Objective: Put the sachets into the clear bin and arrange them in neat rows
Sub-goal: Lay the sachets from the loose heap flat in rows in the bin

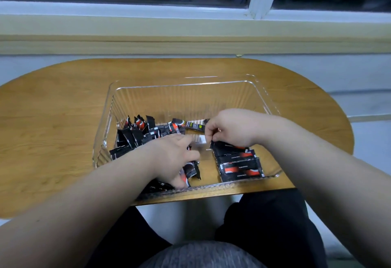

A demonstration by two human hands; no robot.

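Right hand [228,128]: pinches a sachet [224,148] by its end; lay it flush against the row [239,166]
Left hand [173,159]: over loose sachets [135,134], grip unclear
Clear bin [182,85]: square ends to its wall

wooden table [63,106], clear bin [262,96] on it

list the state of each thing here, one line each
clear bin, upright on the table, open top
loose sachets, jumbled heap in the bin's left part
sachet row, lying flat side by side at the bin's right
left hand, grips front sachets near the front wall
right hand, pinches the row's far sachet
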